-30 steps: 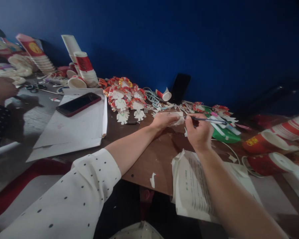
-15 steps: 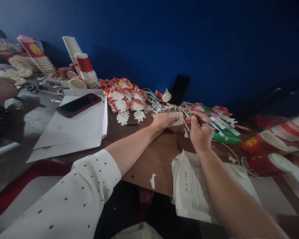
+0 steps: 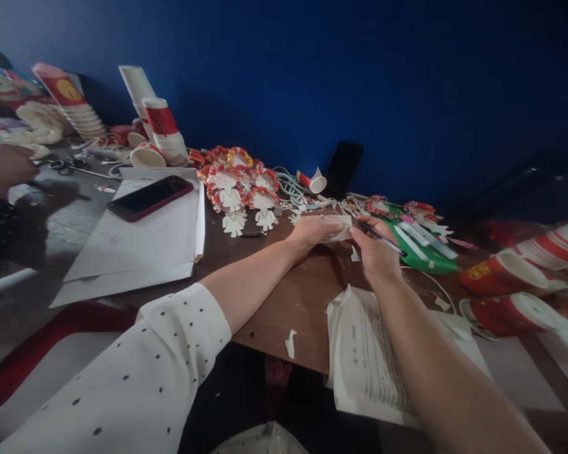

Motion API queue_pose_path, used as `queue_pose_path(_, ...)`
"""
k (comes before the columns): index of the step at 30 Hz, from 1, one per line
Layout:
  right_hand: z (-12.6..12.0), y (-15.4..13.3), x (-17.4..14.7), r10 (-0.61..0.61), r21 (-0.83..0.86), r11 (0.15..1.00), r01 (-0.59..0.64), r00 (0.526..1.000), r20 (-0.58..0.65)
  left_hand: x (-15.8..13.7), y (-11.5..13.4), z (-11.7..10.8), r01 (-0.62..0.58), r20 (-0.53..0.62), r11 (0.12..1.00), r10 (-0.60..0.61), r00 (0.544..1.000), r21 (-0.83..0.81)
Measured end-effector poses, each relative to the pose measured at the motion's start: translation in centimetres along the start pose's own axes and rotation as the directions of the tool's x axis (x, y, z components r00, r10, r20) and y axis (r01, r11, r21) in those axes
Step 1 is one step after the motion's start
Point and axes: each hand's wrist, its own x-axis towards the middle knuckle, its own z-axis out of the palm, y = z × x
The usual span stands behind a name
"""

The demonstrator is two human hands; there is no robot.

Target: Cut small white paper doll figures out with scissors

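My left hand is closed on a small piece of pale paper or card, held just above the brown table. A dark pen sits in my right hand, whose fingertips touch the card's right edge. The pen slants down to the right, away from the card. To the left of my left hand lie several white paper figures with red and yellow frilled edges. A green sheet or tray with white and pink markers is just right of my right hand.
A dark phone rests on a flat white box at left. Stacked paper cups stand near the blue wall; another phone leans there. Red cups lie at right. A printed paper bag lies in front. Another person's hand is far left.
My right hand has shifted slightly left, and its fingers now meet the card. The pen has turned in the hand and shows more fully.
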Motion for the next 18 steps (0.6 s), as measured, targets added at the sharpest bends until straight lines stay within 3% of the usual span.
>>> queue_pose_path(5, 0.0, 0.2, 0.1, 0.004, -0.014, 1.0, -0.004, 1.0, -0.003, -0.1, 0.1, 0.0, 0.02, 0.009, 1.0, -0.02, 1.0, -0.008)
queue_pose_path(10, 0.4, -0.3, -0.3, 0.108, 0.13, 0.986, -0.107, 0.994, -0.002, -0.2, 0.3, 0.2, 0.051, 0.02, 0.995, -0.05, 0.999, -0.086)
queue_pose_path(14, 0.6, -0.8, -0.4, 0.222, 0.307, 0.927, -0.217, 0.975, 0.018, 0.1, 0.1, 0.2, 0.047, -0.005, 0.989, -0.048, 0.999, -0.138)
queue_pose_path(18, 0.7, -1.3, -0.6, 0.233, 0.328, 0.914, -0.239, 0.971, 0.059, 0.4, 0.1, 0.2, 0.043, -0.026, 0.984, -0.048, 0.998, -0.171)
